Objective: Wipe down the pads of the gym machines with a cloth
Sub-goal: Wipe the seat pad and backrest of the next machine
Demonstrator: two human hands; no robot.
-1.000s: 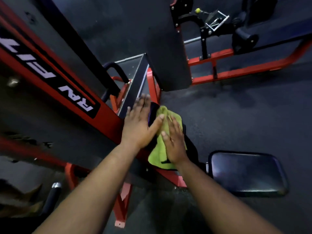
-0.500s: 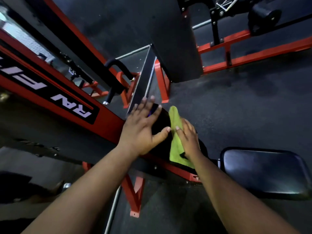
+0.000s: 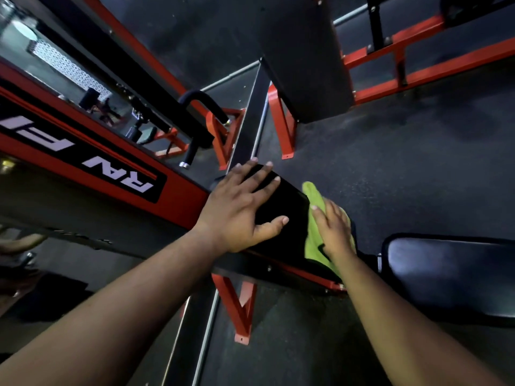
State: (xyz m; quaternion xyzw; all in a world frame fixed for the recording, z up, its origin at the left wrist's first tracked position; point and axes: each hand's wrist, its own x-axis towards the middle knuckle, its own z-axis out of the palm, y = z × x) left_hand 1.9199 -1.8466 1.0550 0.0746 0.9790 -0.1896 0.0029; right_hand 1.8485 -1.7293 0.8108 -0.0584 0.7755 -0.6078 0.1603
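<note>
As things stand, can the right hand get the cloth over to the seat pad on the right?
Probably yes. The right hand lies flat on the green cloth at the near pad's right edge, and the seat pad sits just beyond with nothing visible between them. The left hand is clear of that path.

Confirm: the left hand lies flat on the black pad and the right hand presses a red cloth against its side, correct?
Not quite. The head view shows the cloth is green, not red. The left hand lies flat on the black pad and the right hand presses it.
</note>
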